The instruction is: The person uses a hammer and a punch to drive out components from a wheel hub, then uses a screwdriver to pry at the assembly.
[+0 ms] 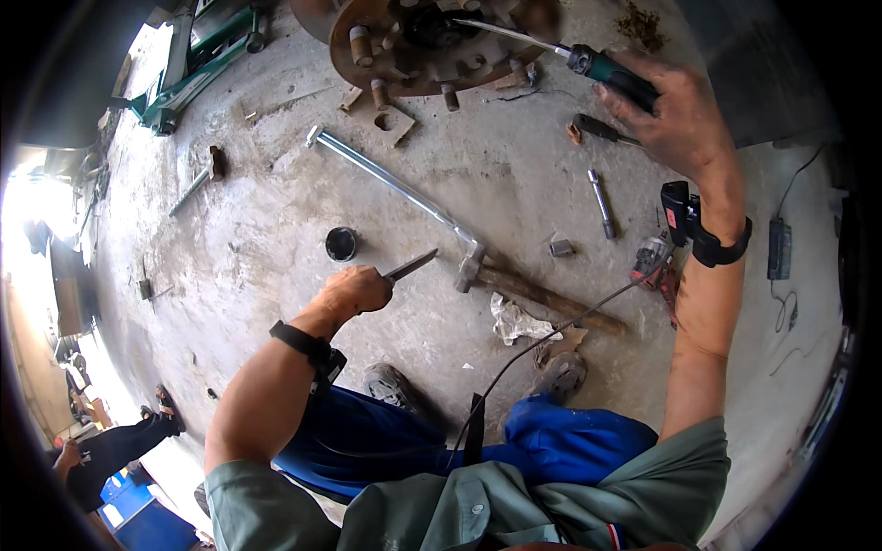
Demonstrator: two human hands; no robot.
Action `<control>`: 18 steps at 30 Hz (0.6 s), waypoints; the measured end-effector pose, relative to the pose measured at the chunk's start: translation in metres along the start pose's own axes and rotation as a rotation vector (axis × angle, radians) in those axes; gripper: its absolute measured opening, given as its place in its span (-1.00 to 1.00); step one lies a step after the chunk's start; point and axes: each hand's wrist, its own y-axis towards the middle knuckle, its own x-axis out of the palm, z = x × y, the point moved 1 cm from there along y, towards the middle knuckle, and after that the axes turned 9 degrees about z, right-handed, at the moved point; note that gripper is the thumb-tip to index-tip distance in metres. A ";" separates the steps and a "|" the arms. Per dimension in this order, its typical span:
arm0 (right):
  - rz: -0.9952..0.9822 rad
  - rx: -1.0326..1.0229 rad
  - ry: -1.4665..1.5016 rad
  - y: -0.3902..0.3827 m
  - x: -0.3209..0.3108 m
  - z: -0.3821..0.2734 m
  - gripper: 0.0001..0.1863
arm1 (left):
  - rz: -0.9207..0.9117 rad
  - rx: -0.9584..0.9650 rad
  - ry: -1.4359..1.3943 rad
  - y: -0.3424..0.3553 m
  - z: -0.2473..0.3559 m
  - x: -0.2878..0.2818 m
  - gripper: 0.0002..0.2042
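My right hand [675,115] is wrapped round the dark green handle of a screwdriver [593,64]. Its long shaft reaches left to the greasy middle of a rusty wheel hub [418,72] with studs sticking out; the grease hides whether the tip touches. Closer to me, my left hand [356,292] grips a dark, flat, tapered metal tool [413,264], pointing up and right. Just beyond that hand, a round black cup-shaped part [341,243] lies on the floor. Another screwdriver [599,127] with a black handle rests below my right hand, partly covered by it.
A long chrome bar [390,184] lies across the floor, meeting a wooden-handled hammer [551,296]. To the right are a socket [560,248], an extension bar [602,204] and a red power tool [660,266]. A green jack [188,87] stands far left; a person's leg [138,439] shows lower left.
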 end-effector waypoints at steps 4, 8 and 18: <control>0.126 -0.175 -0.112 0.000 -0.002 0.003 -0.70 | 0.001 0.014 0.011 0.000 0.000 -0.003 -0.46; 0.202 -0.217 -0.192 0.000 -0.006 0.002 -0.65 | -0.014 0.020 0.011 -0.005 0.000 -0.008 -0.47; 0.436 -0.589 -0.523 0.006 -0.019 -0.004 -0.63 | -0.001 0.060 -0.024 -0.012 -0.001 -0.007 -0.49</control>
